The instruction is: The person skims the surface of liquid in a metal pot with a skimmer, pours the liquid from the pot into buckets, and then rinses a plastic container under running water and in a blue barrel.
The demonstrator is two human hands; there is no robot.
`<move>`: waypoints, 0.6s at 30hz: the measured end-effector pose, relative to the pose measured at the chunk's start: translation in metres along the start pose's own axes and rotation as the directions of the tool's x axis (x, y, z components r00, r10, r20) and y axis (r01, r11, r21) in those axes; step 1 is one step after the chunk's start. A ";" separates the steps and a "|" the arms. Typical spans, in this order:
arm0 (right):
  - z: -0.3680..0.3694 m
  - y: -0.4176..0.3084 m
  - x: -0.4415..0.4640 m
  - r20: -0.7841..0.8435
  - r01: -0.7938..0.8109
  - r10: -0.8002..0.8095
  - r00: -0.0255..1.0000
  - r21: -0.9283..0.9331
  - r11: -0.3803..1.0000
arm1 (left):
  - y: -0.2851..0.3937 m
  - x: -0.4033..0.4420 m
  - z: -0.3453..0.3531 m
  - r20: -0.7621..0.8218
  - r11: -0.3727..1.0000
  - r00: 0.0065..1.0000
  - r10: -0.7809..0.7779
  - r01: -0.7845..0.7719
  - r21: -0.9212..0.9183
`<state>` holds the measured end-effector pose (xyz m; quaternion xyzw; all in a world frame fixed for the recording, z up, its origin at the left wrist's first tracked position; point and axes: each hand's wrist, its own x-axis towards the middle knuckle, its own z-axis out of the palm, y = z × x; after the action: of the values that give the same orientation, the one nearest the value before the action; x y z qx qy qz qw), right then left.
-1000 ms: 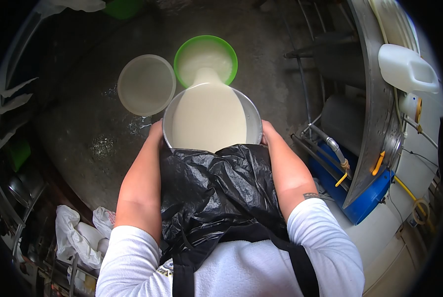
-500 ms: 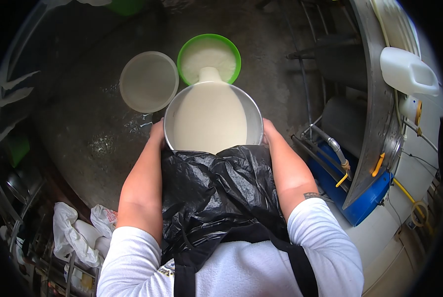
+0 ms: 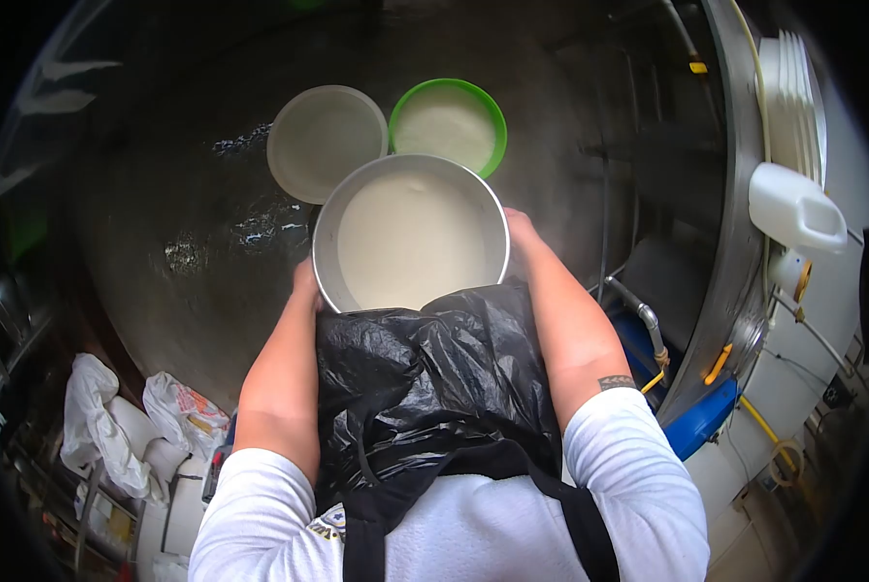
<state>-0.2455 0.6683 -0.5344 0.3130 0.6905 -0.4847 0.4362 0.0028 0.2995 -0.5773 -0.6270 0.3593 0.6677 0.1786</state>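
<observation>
A large metal pot (image 3: 328, 225) of creamy white liquid (image 3: 413, 242) is in front of my body, against the black plastic apron (image 3: 425, 383). My left hand (image 3: 305, 279) grips its left side, and my right hand (image 3: 519, 235) holds the right side; the fingers of both are mostly hidden behind the pot. Just beyond the pot's far rim stands a green-rimmed bucket (image 3: 500, 124) with white liquid (image 3: 444, 128) in it. To its left is a translucent whitish bucket (image 3: 278, 147), whose contents I cannot make out clearly. No stream runs from the pot.
The dark floor (image 3: 177, 320) has wet patches at left. White plastic bags (image 3: 109, 427) lie by a rack at lower left. Along the right runs a metal-edged counter (image 3: 730, 262) with a white jug (image 3: 793, 209), a blue container (image 3: 696, 422) and pipes (image 3: 638, 301) below.
The pot has tipped back toward level, and the stream into the green-rimmed bucket has stopped. Both hands still hold the pot. The view has shifted, so the buckets appear farther right.
</observation>
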 end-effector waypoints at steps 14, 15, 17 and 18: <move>0.030 -0.078 0.010 0.045 -0.111 0.124 0.991 -0.221 0.969 | -0.006 -0.017 0.006 0.119 0.973 0.988 -0.094 0.117 -0.201; 0.028 -0.079 0.013 0.050 -0.120 0.134 0.990 -0.224 0.967 | -0.006 -0.014 0.006 0.144 0.961 0.980 -0.136 0.165 -0.220; 0.025 -0.080 0.019 0.052 -0.129 0.144 0.988 -0.234 0.964 | -0.005 -0.009 0.008 0.172 0.946 0.969 -0.178 0.217 -0.242; 0.024 -0.080 0.021 0.041 -0.148 0.163 0.986 -0.237 0.960 | -0.008 -0.004 0.007 0.174 0.951 0.967 -0.185 0.221 -0.217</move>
<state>-0.3158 0.6186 -0.5250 0.2981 0.7024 -0.3737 0.5274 0.0041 0.3105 -0.5757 -0.6246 0.1968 0.7293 0.1981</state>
